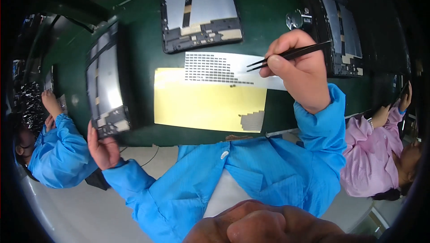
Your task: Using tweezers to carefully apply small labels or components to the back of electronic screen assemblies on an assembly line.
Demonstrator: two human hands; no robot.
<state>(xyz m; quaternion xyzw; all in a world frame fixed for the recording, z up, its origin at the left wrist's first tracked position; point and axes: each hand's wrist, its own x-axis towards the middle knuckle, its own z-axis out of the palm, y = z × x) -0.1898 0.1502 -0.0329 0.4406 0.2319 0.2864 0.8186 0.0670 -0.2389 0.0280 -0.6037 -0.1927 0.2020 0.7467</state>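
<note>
My right hand (298,66) pinches a pair of black tweezers (295,54). Their two tips are slightly apart, over the blank right part of a white sheet (244,66) that carries rows of small dark rectangular pieces. Under that sheet's near edge lies a yellow sheet (201,104) with a grey patch of small pieces at its lower right corner. At the left, my left hand (104,149) grips the near corner of an opened tablet (107,82), fingers along its outer edge. The tablet is tilted, its silver inside and dark circuit parts showing.
Another opened tablet (201,10) lies beyond the sheets on the green table (143,59). At the right stands a stack of tablets (342,32), with a small round clear object (294,19) beside it. A person in blue (62,153) sits left, another in pink (371,158) right.
</note>
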